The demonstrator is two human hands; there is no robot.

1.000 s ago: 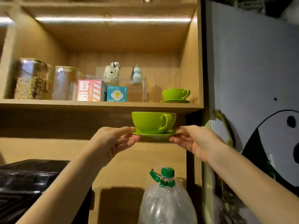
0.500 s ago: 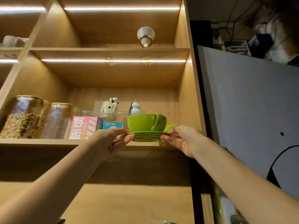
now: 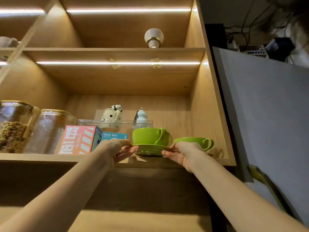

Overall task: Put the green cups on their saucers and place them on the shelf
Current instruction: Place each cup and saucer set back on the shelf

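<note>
lime green cup (image 3: 148, 136) and saucer (image 3: 150, 147); black-spotted white mug (image 3: 111, 116).

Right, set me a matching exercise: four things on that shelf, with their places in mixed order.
Things:
1. held green cup
2. second green cup
3. pink box
4. grain jar

Places:
A. far left of the shelf
B. on a saucer pinched by the left hand and the right hand
C. shelf's right end, behind the right hand
D. beside the blue Blind Box

Pairs: 1-B, 2-C, 3-D, 4-A
</note>
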